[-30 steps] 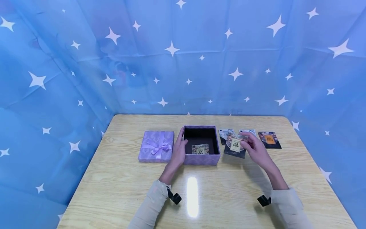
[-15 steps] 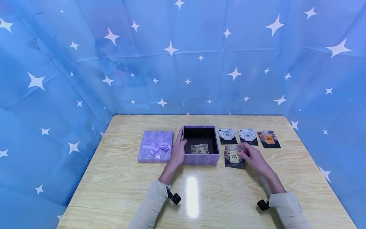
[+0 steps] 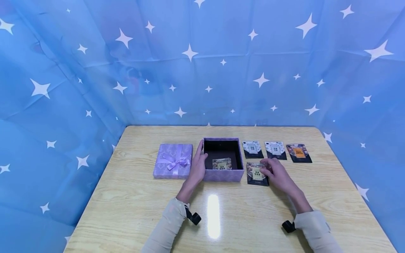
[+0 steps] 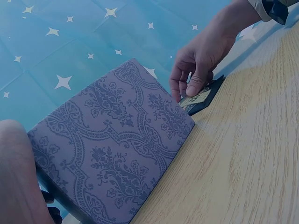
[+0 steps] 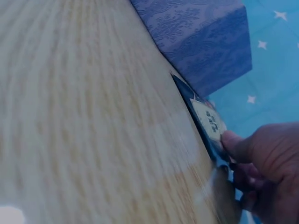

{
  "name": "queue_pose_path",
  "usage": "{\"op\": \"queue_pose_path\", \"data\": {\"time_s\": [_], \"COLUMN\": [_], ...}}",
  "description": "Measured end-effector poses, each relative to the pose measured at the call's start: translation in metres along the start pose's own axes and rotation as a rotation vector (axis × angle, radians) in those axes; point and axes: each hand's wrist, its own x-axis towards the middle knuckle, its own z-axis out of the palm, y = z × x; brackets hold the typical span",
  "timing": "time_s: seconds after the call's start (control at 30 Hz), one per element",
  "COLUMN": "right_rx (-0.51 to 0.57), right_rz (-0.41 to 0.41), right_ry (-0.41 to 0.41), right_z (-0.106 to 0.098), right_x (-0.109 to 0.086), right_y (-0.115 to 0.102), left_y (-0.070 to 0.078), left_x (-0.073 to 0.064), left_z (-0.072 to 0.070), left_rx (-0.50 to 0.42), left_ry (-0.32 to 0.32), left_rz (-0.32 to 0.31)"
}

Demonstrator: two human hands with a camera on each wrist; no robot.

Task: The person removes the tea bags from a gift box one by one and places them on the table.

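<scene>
My left hand (image 3: 196, 168) holds the left wall of an uncovered purple gift box (image 3: 223, 176), thumb over the rim and fingers along the outside. One packet with a pale yellow label (image 3: 222, 164) lies inside the box's dark interior. To the right of the box, a matching dark packet (image 3: 255, 178) lies flat on the table. My right hand (image 3: 280, 175) pinches that packet by its right edge; in the right wrist view the thumb (image 5: 238, 145) presses on its face beside the label. The box's patterned side (image 4: 117, 144) fills much of the left wrist view.
Left of the box sits its purple lid (image 3: 173, 161) with a ribbon bow. Behind the pinched packet is a row of two white-labelled packets, left (image 3: 252, 149) and middle (image 3: 275, 150), and an orange-labelled one (image 3: 299, 153). A blue starry curtain (image 3: 202, 70) hangs behind the wooden table (image 3: 250, 214).
My right hand has lowered the yellow-labelled packet from over the back row to the table in front, then shifted slightly left. The left hand has stayed on the box.
</scene>
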Motion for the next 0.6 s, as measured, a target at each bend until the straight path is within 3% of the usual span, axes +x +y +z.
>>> {"op": "queue_pose_path", "data": {"time_s": [0.33, 0.6], "right_rx": [-0.030, -0.088], "right_rz": [0.056, -0.149], "right_ry": [0.008, 0.156], "right_z": [-0.003, -0.006], "right_x": [0.002, 0.021], "right_y": [-0.010, -0.048], "left_y": [0.001, 0.002], "left_x": [0.001, -0.001], "left_z": [0.000, -0.001], "left_rx": [0.004, -0.002], "left_ry": [0.000, 0.003], "left_rz": [0.002, -0.012]}}
